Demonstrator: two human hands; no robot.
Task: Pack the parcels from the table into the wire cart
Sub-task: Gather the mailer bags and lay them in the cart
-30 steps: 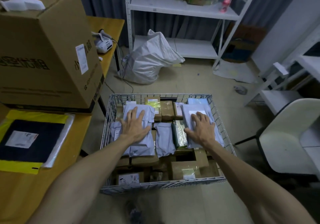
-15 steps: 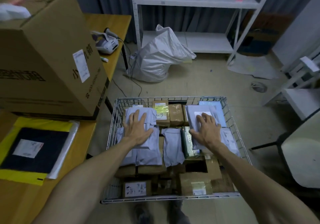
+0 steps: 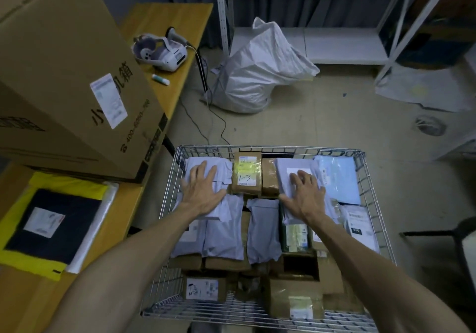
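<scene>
A big carton is seen on the table. The cart, set just beside the table, is filled with boxes and grey mailers. One black-and-yellow parcel is left on the table, in front of the carton. The left hand is laid flat, fingers spread, on a mailer at the cart's far left; the right hand is spread likewise on a labelled mailer further right. A box marked "1-3" is lodged between them.

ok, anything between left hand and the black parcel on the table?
Only the left wall of the wire cart. Left hand lies flat on grey mailers inside; black parcel lies uncovered on the table.
</scene>
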